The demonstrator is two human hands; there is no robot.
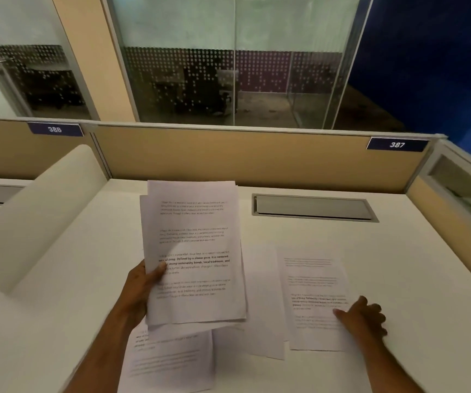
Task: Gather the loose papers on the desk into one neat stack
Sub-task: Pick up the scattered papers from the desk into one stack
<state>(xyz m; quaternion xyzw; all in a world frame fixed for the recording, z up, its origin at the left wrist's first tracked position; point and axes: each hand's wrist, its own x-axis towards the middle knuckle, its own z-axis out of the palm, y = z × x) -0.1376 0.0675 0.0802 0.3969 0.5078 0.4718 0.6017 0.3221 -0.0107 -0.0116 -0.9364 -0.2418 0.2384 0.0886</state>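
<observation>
My left hand (140,290) grips a bundle of printed sheets (194,251) by its left edge and holds it lifted above the white desk (398,265), the sheets slightly fanned at the top. My right hand (363,314) rests with its fingers spread on the lower right part of a printed page (312,296) lying flat on the desk. A blank-looking sheet (262,302) lies between the bundle and that page. Another printed page (169,361) lies at the near edge, partly hidden under the held bundle.
A grey cable hatch (313,207) is set into the desk at the back right. Tan partition panels (228,157) close the back and right sides, with number tags 388 and 387. A white curved divider (30,217) rises at the left.
</observation>
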